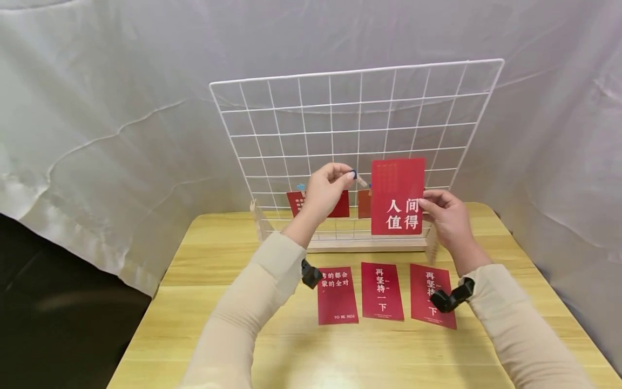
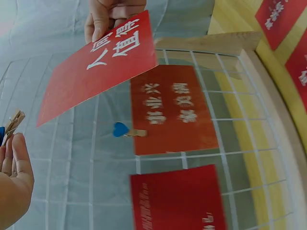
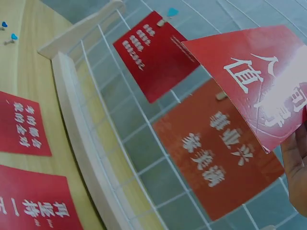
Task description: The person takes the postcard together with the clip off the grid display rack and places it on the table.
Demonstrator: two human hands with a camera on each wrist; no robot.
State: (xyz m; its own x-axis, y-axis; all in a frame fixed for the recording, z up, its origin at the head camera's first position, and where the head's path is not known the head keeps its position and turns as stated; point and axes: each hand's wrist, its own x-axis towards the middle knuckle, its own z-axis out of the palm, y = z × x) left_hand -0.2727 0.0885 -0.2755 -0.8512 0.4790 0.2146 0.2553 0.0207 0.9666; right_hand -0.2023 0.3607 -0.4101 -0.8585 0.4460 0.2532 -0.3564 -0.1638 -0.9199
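Observation:
My left hand (image 1: 328, 189) pinches a small wooden clothespin (image 2: 14, 123) with a blue ornament, up in front of the white wire grid (image 1: 361, 71). To the right, my right hand (image 1: 449, 219) holds a red card (image 1: 398, 183) by its side edge, thumb on the printed face with large white characters. An orange-red card (image 2: 168, 110) hangs on the grid behind, held by a clothespin (image 2: 122, 130) with a blue heart. Beside it hangs a dark red card (image 3: 153, 55) under a clip with a light blue heart (image 3: 172, 12).
Three red cards lie in a row on the wooden table: a left one (image 1: 337, 297), a middle one (image 1: 382, 294) and a right one (image 1: 439, 310), partly behind the wrist camera. Blue-heart clips (image 3: 11, 38) lie near the grid's wooden base (image 1: 364, 246). Grey cloth (image 1: 121, 81) surrounds the table.

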